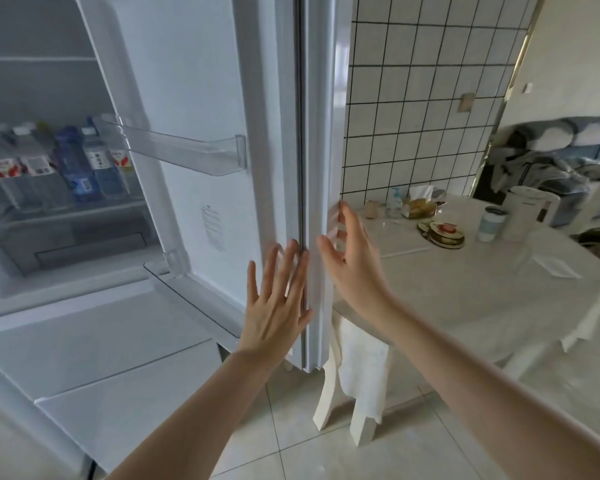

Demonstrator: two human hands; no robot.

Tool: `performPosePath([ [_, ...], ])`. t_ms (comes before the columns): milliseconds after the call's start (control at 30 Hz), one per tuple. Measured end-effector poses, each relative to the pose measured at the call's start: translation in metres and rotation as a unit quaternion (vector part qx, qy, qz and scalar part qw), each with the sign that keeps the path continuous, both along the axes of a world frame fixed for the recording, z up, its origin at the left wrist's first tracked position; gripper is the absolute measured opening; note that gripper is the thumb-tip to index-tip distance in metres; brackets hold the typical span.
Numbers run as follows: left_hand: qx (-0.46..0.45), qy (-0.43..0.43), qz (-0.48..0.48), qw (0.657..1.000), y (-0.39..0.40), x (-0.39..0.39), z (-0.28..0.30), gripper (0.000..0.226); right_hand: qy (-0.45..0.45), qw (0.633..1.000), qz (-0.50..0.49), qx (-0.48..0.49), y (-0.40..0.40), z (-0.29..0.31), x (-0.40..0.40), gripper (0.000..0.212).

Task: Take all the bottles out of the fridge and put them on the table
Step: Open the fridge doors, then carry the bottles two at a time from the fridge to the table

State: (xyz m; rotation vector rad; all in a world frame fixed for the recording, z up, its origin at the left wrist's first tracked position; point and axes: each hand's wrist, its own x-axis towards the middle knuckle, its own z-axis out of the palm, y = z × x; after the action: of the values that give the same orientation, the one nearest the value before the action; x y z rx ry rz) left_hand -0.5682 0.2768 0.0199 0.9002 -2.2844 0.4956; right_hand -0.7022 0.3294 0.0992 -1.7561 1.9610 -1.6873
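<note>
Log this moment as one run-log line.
fridge door: open | left hand: flat on door edge | right hand: open by door's outer face | bottles: on fridge shelf | table: no task bottles

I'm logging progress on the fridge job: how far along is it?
Done: the fridge door stands open. In hand: nothing; the left hand and right hand are both open at the door's edge. Left: every bottle sits on the fridge shelf; none seen among the things on the table.
</note>
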Motion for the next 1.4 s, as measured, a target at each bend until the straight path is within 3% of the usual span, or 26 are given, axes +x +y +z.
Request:
performPosePath([
  [267,0.02,-0.05,0.004,0.999,-0.005,-0.011,0.006,0.113,-0.007,1.0,0.001,0.006,-0.006,0.009,-0.021,0.042],
  [500,0.049,-0.021,-0.057,0.997,-0.003,0.013,0.009,0.094,0.071,0.996,-0.037,-0.04,0.01,0.017,-0.006,0.057],
  [667,0.078,0.044,-0.032,0.995,-0.004,0.052,0.01,0.078,0.121,0.988,-0.012,-0.092,0.03,0.022,0.029,0.053],
  [900,0.12,0.158,0.006,0.98,-0.013,0.117,0.015,0.055,0.124,0.987,0.103,-0.013,0.008,0.014,0.089,0.046],
  [1400,0.194,0.326,0.107,0.919,-0.119,0.325,-0.01,0.04,0.07,0.967,0.231,0.076,-0.152,-0.03,0.282,0.045],
])
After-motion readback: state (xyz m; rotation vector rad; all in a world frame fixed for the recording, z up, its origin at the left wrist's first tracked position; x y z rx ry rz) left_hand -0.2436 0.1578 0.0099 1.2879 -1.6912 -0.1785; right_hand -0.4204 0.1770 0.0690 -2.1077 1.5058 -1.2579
